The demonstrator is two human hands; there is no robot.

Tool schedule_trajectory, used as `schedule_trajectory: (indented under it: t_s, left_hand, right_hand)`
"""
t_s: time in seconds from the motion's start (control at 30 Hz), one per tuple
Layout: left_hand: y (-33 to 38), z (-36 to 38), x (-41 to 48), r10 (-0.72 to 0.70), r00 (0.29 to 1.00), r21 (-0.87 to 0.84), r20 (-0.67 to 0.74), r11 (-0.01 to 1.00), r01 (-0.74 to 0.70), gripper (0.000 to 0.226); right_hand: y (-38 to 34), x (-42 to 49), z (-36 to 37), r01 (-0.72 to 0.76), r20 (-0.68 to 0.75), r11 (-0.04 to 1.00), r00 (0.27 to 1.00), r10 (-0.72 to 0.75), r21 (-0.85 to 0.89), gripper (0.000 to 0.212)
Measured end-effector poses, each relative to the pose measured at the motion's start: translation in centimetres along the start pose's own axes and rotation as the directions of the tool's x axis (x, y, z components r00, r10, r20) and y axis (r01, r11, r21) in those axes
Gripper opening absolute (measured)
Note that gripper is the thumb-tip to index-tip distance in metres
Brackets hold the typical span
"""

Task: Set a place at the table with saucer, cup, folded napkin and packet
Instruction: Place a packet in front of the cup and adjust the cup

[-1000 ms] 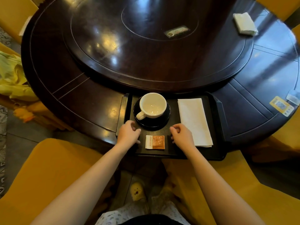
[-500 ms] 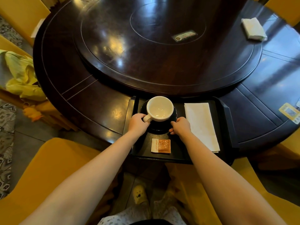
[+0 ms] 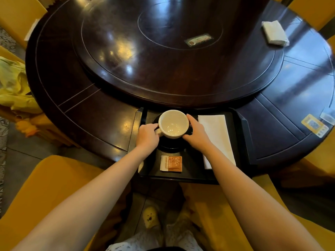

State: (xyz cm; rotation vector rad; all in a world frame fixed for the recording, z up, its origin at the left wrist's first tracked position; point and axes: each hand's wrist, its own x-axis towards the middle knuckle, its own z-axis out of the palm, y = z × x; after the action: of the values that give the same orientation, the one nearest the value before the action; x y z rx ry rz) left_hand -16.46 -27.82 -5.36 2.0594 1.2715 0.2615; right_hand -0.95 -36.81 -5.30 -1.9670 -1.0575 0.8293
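The cup (image 3: 173, 124) stands upright and empty over the black saucer (image 3: 168, 144) at the far left of the black tray (image 3: 243, 140). The tray sits on the near edge of the round dark table (image 3: 101, 116), just in front of the raised turntable (image 3: 181, 73). Whether the cup's base rests on the saucer or is just clear of it cannot be told.

The left hand (image 3: 147, 136) is at the cup's left side. Its fingers are curled and pinch the handle, which points toward the person's left. The right hand (image 3: 197, 135) is on the opposite side. Its forefinger runs along the cup's right wall and its thumb lies at the near right of the wall, so the hand wraps that side. It covers the saucer's right edge, and whether the lower fingers also touch the saucer is hidden. The cup lies directly between the two hands.

The folded napkin (image 3: 216, 136) lies flat on the tray just right of the right hand, its long side running toward the person, with the right forearm crossing its near left corner. The orange and white packet (image 3: 171, 163) lies flat on the tray nearer the person than the saucer, between the two forearms and touching neither.

A folded white cloth (image 3: 275, 33) lies on the far right of the table, and a yellow sticker (image 3: 314, 125) is on its right rim. Yellow chairs (image 3: 45, 187) stand around the table.
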Motion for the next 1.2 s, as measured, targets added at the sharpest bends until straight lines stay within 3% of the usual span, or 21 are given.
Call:
schedule_trajectory:
  t_s: [0.07,0.2,0.57,0.7,0.87,1.2]
  left_hand:
    - [0.2,-0.4,0.6,-0.021,0.999,-0.028,0.026,0.999,0.022,0.026]
    - [0.5,-1.2,2.0,-0.039,0.996,-0.027,0.076,0.999,0.041,0.036]
    - [-0.1,-2.0,2.6,-0.025,0.99,-0.045,0.14,0.998,0.032,0.053]
    - [-1.4,-1.3,-0.6,-0.193,0.98,-0.154,0.044,0.968,0.198,0.055]
    - [-2.2,1.6,-5.2,-0.302,0.904,-0.053,0.303,0.942,0.333,0.052]
    - [-2.0,2.9,-6.2,-0.27,0.916,-0.01,0.298,0.958,0.285,0.047]
  right_hand:
    - [0.1,-0.1,0.3,-0.025,0.042,0.994,0.999,0.02,0.104,0.07]
    - [1.1,-0.7,0.8,-0.075,-0.022,0.983,0.997,0.079,0.169,0.072]
    - [0.4,-2.0,1.2,-0.138,-0.051,0.974,0.987,0.149,0.181,0.071]
    - [1.3,-4.7,1.4,-0.205,-0.14,0.977,0.967,0.211,0.053,0.049]
    - [2.7,-7.3,3.6,-0.38,-0.016,0.924,0.925,0.38,-0.046,0.028]
    - [2.5,-7.4,4.9,-0.422,-0.026,0.898,0.906,0.422,-0.127,0.024]
